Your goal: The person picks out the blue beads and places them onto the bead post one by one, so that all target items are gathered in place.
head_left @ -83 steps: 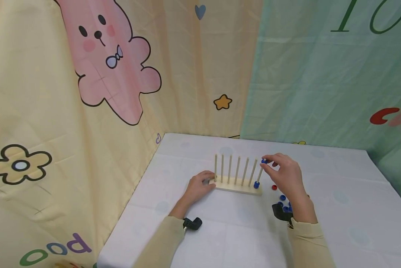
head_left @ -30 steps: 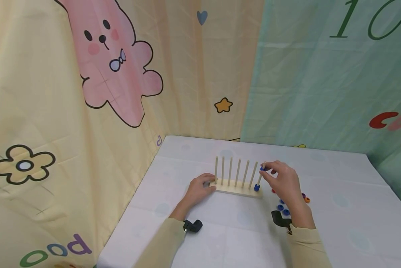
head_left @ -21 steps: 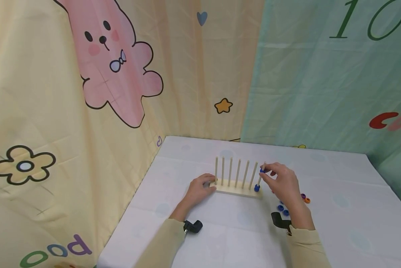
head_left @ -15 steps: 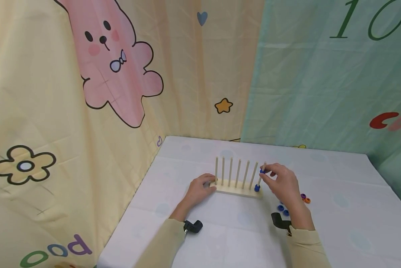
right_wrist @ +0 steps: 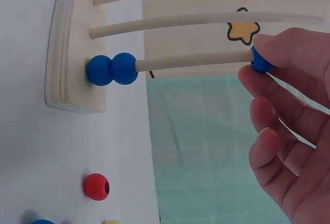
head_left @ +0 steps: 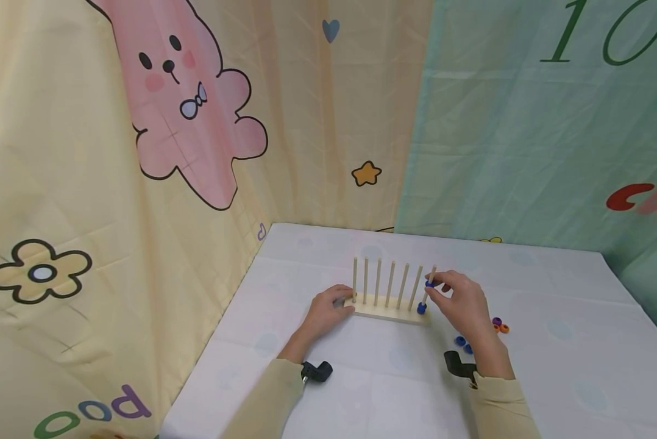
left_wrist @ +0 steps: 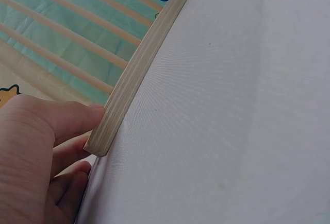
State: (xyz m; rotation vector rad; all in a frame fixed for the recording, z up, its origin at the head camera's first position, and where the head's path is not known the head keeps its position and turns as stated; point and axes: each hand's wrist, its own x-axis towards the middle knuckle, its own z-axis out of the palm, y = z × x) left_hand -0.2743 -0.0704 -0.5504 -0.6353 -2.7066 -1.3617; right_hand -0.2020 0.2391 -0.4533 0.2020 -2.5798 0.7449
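A pale wooden base [head_left: 389, 313] with a row of upright pegs stands on the table. The left hand [head_left: 325, 311] grips its left end; in the left wrist view the thumb of the left hand [left_wrist: 46, 141] lies on the base's long edge [left_wrist: 139, 74]. On the rightmost peg [right_wrist: 196, 60] two blue beads [right_wrist: 112, 70] sit against the base. The right hand [head_left: 462, 302] pinches another blue bead [right_wrist: 262, 61] between thumb and finger, around the upper part of that same peg. The other fingers of the right hand [right_wrist: 294, 116] are loosely bent.
Loose blue beads [head_left: 460, 341] lie near the right wrist, partly covered by it. Purple [head_left: 497, 321] and orange beads [head_left: 504, 328] lie just right of the wrist. A red bead [right_wrist: 96, 187] rests beside the base's right end. Printed curtains [head_left: 306, 152] hang behind the white table [head_left: 383, 390].
The right hand has come down a little along the rightmost peg with the pinched blue bead, which was at the peg's tip earlier. The left hand keeps its grip on the base.
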